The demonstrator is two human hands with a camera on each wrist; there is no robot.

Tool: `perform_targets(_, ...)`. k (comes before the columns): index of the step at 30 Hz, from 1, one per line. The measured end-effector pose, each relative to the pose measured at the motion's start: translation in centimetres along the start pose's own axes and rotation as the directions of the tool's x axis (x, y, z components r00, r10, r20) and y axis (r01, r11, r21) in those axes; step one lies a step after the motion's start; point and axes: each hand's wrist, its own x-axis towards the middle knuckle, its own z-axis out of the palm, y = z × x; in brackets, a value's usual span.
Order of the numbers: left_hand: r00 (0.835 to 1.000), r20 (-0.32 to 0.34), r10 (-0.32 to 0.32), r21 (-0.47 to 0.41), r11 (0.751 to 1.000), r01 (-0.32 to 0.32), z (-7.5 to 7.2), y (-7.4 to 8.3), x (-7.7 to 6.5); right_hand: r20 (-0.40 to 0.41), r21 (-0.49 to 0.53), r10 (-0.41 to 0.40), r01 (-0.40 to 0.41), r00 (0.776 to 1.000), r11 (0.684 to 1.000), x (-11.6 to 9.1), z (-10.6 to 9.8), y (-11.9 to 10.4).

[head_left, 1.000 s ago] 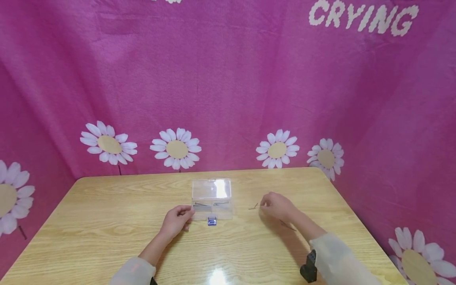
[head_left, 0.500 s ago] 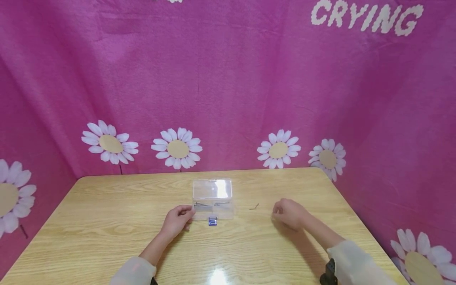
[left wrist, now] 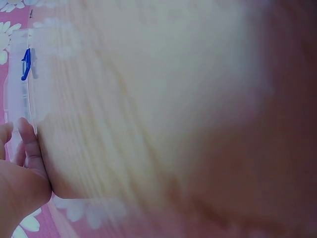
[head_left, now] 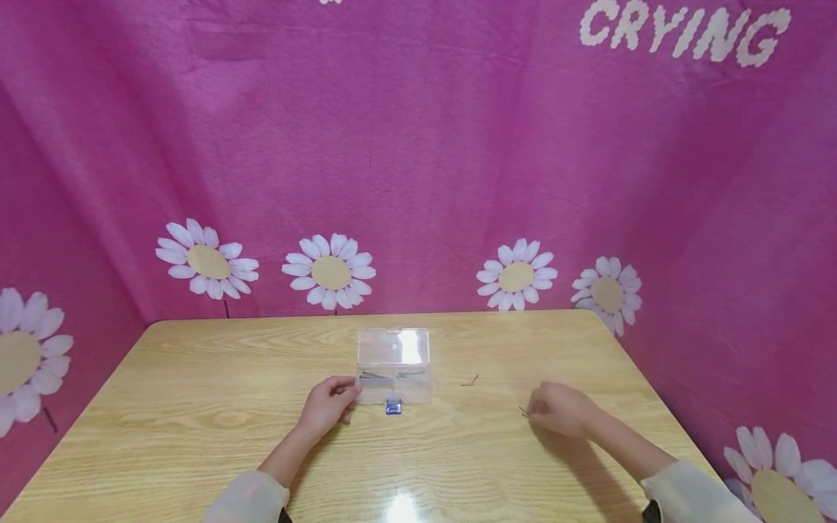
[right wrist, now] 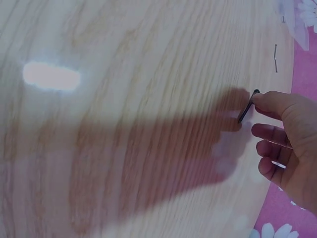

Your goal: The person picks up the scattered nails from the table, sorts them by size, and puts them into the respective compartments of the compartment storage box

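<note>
R hand (head_left: 561,409) has moved right, away from box (head_left: 413,394); its grip pinches a nail (right wrist: 249,105) nr counter (head_left: 261,370). L hand (head_left: 323,407) holds box's L edge; more nails (head_left: 374,375) inside, L & R.

Wood-grain table (head_left: 229,381) before you, far corners rounded. Magenta cloth (head_left: 418,160) ahead and on both your sides; white daisies (head_left: 330,272) low along it, "CRYING" lettering (head_left: 689,33) upper right. Bright glare (head_left: 402,508) on tabletop nearest you.
</note>
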Motion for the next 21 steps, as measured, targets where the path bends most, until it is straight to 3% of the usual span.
perform_targets(21, 1.0, 0.009, -0.003, -0.006, 1.0, 0.003, -0.1, -0.1, 0.0, 0.025, -0.098, 0.039, -0.036, 0.999, 0.995, -1.5, -0.2, 0.2)
